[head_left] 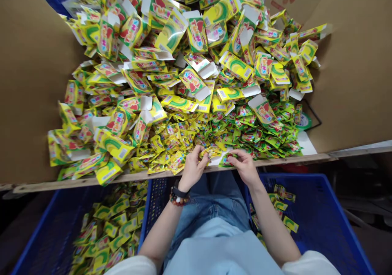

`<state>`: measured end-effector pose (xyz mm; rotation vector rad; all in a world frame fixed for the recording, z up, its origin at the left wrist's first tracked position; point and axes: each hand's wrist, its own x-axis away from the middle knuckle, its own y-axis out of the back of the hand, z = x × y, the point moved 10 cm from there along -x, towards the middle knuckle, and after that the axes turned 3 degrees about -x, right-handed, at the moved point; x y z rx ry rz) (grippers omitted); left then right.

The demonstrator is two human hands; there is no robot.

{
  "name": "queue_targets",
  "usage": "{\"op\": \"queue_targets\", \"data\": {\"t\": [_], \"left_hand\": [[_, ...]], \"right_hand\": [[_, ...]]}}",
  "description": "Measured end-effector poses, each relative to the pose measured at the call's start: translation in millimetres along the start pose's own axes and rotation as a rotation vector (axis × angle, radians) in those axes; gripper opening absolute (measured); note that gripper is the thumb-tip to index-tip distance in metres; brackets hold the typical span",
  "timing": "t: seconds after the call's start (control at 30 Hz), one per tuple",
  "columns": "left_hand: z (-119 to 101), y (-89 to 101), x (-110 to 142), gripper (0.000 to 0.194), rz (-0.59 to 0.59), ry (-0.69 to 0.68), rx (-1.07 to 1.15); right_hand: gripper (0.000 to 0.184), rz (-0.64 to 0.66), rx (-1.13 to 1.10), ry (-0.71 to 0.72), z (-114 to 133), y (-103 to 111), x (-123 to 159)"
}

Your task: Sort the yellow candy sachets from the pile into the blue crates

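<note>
At the table's front edge, my left hand (195,163) is closed with a yellow candy packet (209,151) pinched between thumb and fingers. Just to its right, my right hand (245,165) grips a green candy packet (226,160). Yellow packets (171,142) lie heaped beyond and left of my left hand. Beyond my right hand spreads a pile of green packets (269,138). Behind both rises a large heap of small yellow-green cartons (196,79), many with white end flaps standing up.
Cardboard walls (355,71) flank the heap on both sides. Below the table's wooden edge (275,161), a blue crate (39,230) on the left holds many cartons, and another blue crate (324,209) on the right holds several. A green tape roll (303,121) lies at the right.
</note>
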<state>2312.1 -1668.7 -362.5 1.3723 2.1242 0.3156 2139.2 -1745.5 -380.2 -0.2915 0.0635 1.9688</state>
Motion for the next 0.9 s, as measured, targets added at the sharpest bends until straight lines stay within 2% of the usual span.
{"op": "queue_targets", "data": {"t": [0.1,0.17,0.27,0.37,0.47,0.53,0.63,0.7,0.77,0.9], "left_hand": [[-11.1,-14.6,1.7,0.021,0.124,-0.052,0.148],[-19.7,-17.4,5.1,0.021,0.117,-0.117,0.130],[-22.2,-7.1,11.2,0.018,-0.084,-0.135,0.030],[-17.1,0.7,18.8,0.017,-0.277,-0.093,0.032],[-0.1,0.9,19.6,0.021,-0.343,0.023,0.234],[15.1,4.6,18.4,0.027,-0.385,0.126,0.411],[22.8,18.4,16.5,0.030,-0.440,0.180,0.465],[9.7,27.8,15.0,0.026,-0.437,0.095,0.308],[-12.5,27.0,15.1,0.019,-0.390,-0.051,0.116],[-51.1,-1.7,24.1,0.015,-0.218,-0.336,-0.013]], "right_hand": [[0.022,0.205,-0.005,0.002,17.8,-26.5,2.8],[0.021,0.251,-0.006,-0.029,19.1,-38.5,3.8],[0.019,0.160,0.019,-0.028,16.1,-43.2,4.0],[0.013,0.059,0.058,0.043,18.4,-45.0,8.6],[0.014,0.038,0.151,0.172,28.1,-47.0,16.9],[0.014,0.039,0.194,0.209,29.9,-43.3,21.8],[0.008,0.046,0.119,0.091,19.0,-30.3,23.9],[0.011,0.065,-0.015,-0.018,12.7,-25.4,23.6],[0.016,0.102,-0.131,-0.071,14.8,-28.2,21.7],[0.020,0.173,-0.117,-0.066,29.0,-47.0,11.8]]}}
